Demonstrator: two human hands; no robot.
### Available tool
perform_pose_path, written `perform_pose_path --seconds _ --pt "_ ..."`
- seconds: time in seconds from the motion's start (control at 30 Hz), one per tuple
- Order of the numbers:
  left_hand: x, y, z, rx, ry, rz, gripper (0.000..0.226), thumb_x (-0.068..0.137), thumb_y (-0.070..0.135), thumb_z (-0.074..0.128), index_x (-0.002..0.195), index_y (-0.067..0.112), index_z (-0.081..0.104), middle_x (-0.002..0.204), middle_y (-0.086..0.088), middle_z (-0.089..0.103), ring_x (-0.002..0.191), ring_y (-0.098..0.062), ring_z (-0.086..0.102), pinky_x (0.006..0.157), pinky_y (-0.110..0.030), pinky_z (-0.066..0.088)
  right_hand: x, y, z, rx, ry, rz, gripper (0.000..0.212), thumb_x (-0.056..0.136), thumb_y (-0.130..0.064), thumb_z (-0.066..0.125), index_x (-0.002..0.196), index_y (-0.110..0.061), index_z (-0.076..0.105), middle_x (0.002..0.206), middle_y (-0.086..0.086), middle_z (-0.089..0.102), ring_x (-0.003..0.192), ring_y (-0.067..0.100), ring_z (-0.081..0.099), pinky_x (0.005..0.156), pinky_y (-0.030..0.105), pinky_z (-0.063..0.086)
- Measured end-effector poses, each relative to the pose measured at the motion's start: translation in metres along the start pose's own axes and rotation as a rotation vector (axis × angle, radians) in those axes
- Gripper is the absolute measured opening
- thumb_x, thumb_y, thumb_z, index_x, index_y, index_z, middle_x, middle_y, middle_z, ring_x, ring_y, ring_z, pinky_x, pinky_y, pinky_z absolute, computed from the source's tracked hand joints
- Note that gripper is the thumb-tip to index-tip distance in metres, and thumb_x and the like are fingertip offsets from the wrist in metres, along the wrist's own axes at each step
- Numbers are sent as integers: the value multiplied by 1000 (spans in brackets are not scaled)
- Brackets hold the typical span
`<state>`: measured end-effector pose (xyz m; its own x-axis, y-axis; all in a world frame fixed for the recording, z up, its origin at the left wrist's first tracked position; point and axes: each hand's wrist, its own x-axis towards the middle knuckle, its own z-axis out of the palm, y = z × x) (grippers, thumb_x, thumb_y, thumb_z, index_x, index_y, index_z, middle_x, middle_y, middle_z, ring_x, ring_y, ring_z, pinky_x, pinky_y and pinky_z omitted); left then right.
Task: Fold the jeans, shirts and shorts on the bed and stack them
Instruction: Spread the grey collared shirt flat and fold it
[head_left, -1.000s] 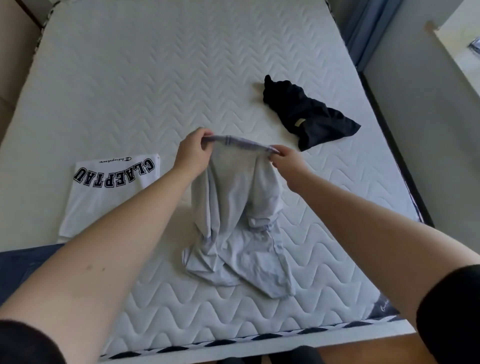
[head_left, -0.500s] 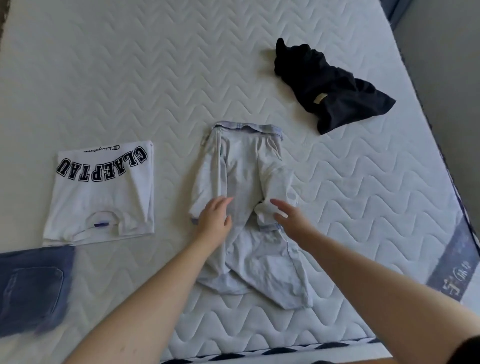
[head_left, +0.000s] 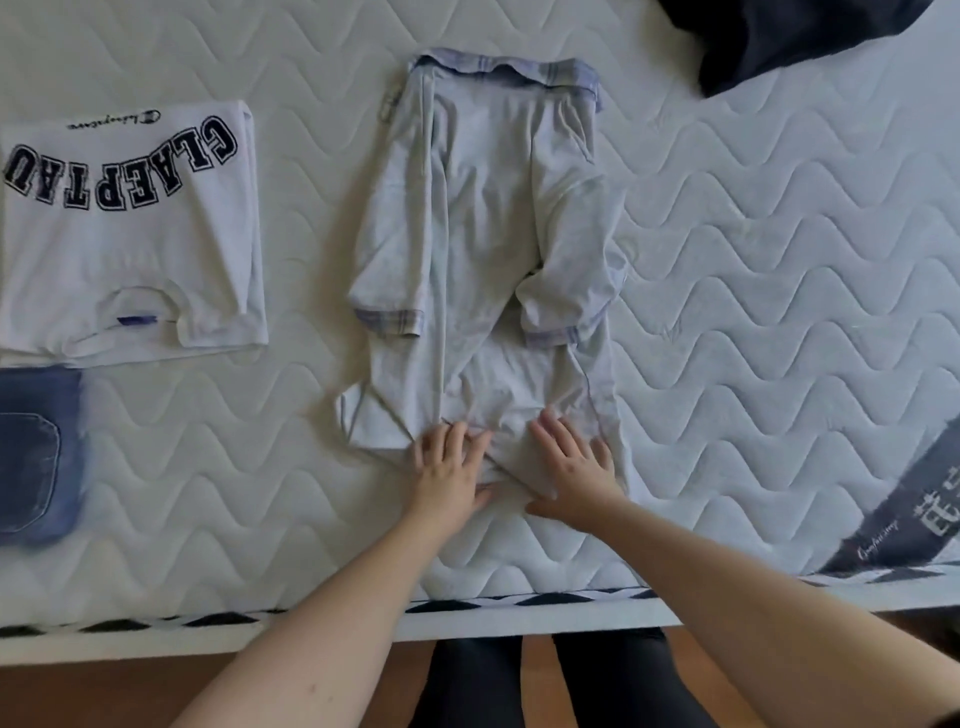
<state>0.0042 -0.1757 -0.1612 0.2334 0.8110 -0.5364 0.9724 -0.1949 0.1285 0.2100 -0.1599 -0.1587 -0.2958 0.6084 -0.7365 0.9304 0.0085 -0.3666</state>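
White quilted mattress (head_left: 753, 312) with a wavy stitch fills nearly the whole frame, its near edge trimmed with a dark checked band along the bottom, wooden floor and the person's dark-trousered legs below that. At the centre lies a pale grey polo shirt (head_left: 483, 234), collar toward the top of the frame, both plaid-cuffed sleeves folded in over the body so it forms a narrow strip. Near its hem, at lower centre, the left hand (head_left: 449, 470) and the right hand (head_left: 569, 470) lie side by side, flat on the cloth with fingers straight and slightly spread, pressing rather than gripping; wrinkles fan out from under them. At the left of the frame a folded white T-shirt (head_left: 130, 249) with dark block lettering rests well apart from the polo shirt. Just below it, at the left edge, sits folded blue jeans (head_left: 36, 452), a back pocket showing, touching or very near the T-shirt's lower edge. In the upper right corner a crumpled dark navy garment (head_left: 779, 41) lies unfolded, partly cut off; what kind of garment it is I cannot tell.
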Motion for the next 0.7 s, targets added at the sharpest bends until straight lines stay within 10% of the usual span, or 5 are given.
perform_pose_path --seconds 0.2,0.37,0.5,0.7 --pt "4 3 9 66 27 20 80 49 41 87 123 21 64 120 -14 59 106 -36 55 86 -53 48 -1 11 26 -192 138 -44 114 83 -37 73 154 -27 -15 161 -9 -23 149 14 -16 121 47 6" --pt "2 -1 -6 -2 147 41 40 69 6 69 107 13 71 101 -14 67 86 -34 66 69 -44 54 -10 17 19 -81 265 -78 64 93 -3 43 153 -19 25 161 0 20 146 22 23 109 35 31" --pt "-1 -10 -20 -173 112 -40 32 75 -11 60 105 1 65 96 -20 64 91 -37 62 75 -46 53 -16 21 -1 343 364 202 41 92 -4 37 125 -20 54 106 6 61 95 30 60 65 31 39" --pt "-31 -15 -28 -202 228 -55 33 68 -14 63 96 3 68 94 -15 65 87 -35 62 69 -44 53 -25 30 -29 679 450 222 21 102 -27 43 87 -22 56 71 -8 56 69 14 52 58 30 33"
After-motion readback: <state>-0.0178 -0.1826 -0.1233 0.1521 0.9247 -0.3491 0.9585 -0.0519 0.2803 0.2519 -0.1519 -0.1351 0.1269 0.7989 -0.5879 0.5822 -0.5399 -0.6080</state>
